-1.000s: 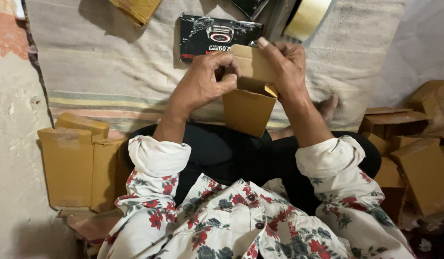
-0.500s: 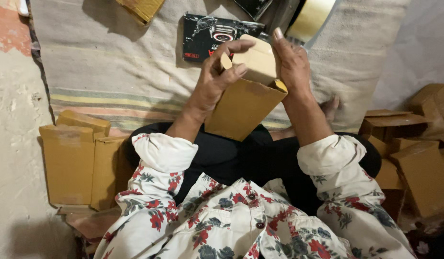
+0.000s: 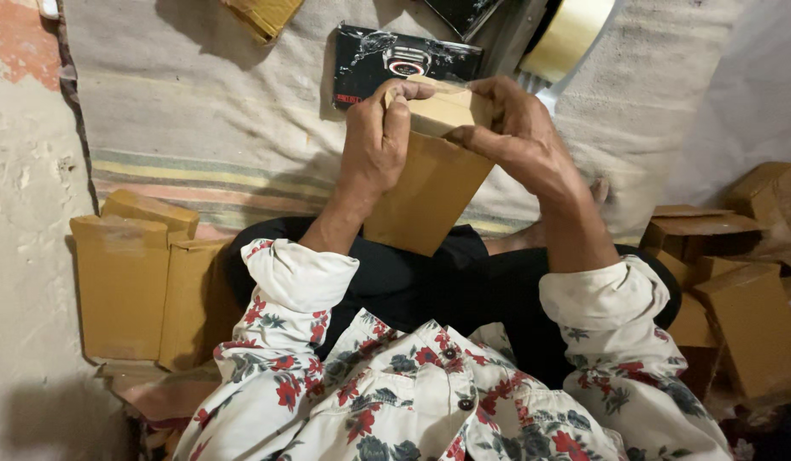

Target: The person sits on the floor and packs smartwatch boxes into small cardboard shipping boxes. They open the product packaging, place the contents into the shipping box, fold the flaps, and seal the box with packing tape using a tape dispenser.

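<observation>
Compared with a second ago, the tall brown cardboard carton (image 3: 430, 175) has been lifted off the lap and tipped, so its lower corner now points toward six o'clock and its flapped top toward twelve, where before it stood lower and squarer between the wrists. The left hand (image 3: 374, 141) has slid up the carton's nine o'clock side, its fingers (image 3: 399, 109) curled together and clamped over the top edge; the right hand (image 3: 519, 137) grips the three o'clock side, its fingers pressed down on the pale top flap (image 3: 447, 107). The carton hangs above the person's black-clad lap, in front of the striped woven mat (image 3: 199, 128) spread on the floor. At twelve o'clock, just beyond the carton's top edge, lies one glossy black printed box (image 3: 370, 60), with a roll of tan packing tape (image 3: 571, 34) at one o'clock. At nine o'clock a stack of flat brown cardboard sleeves (image 3: 126, 273) lies at the mat's edge, at least three of them visible; at three o'clock a heap of folded brown cartons (image 3: 737, 282) crowds close beside the right knee, at least four countable. One more brown carton (image 3: 263, 13) lies cut off at eleven o'clock. Bare mat stretches between the left stack and the black box.
</observation>
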